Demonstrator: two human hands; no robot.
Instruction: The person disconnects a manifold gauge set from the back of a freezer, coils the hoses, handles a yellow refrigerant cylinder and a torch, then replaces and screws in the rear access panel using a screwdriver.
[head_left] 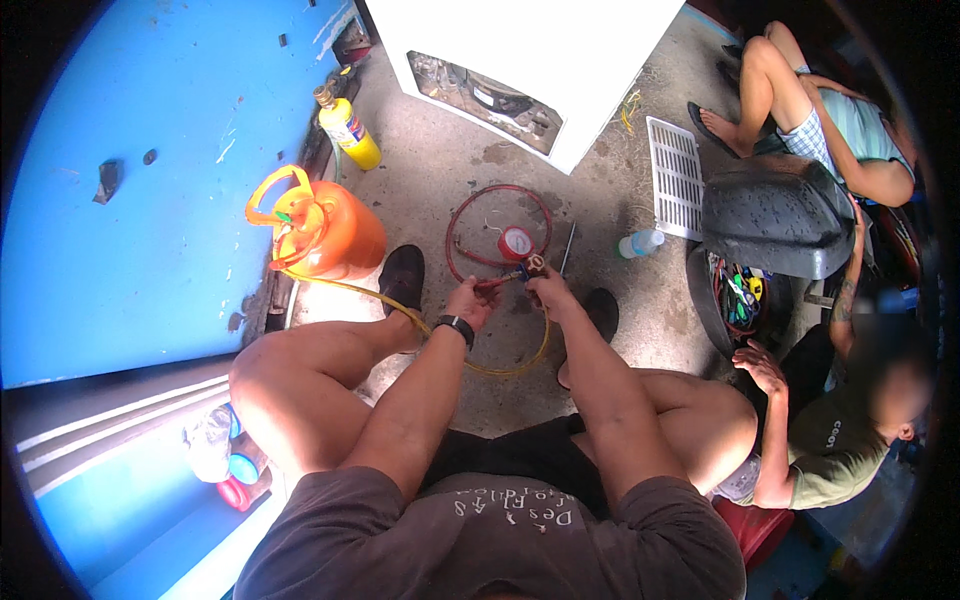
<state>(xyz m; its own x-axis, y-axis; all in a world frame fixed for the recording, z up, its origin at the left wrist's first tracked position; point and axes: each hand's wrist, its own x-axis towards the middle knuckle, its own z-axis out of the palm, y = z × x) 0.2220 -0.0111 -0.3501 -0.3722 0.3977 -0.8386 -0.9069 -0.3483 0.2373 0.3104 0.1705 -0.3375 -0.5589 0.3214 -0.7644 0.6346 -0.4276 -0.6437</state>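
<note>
Between my knees, my left hand [474, 305] pinches the end of a red hose [549, 215] beside a small gauge manifold. My right hand [549, 290] is closed on the gauge manifold [533, 266], next to its knob. A round, red-rimmed gauge with a white face [515, 243] shows just beyond my fingers. The red hose lies in a loop on the floor around it. From an orange gas cylinder [345, 230] at the left, a yellow hose [355, 290] passes under my left wrist and curves up toward my right hand. My fingers hide the exact joints.
A yellow gas canister [350, 135] stands beyond the cylinder, along the blue wall [200, 200]. Ahead is a white appliance [530, 60] with an open lower compartment. A thin metal rod [570, 248], plastic bottle [640, 243], white grille [676, 178] and black toolbox [775, 215] lie rightward, near two people.
</note>
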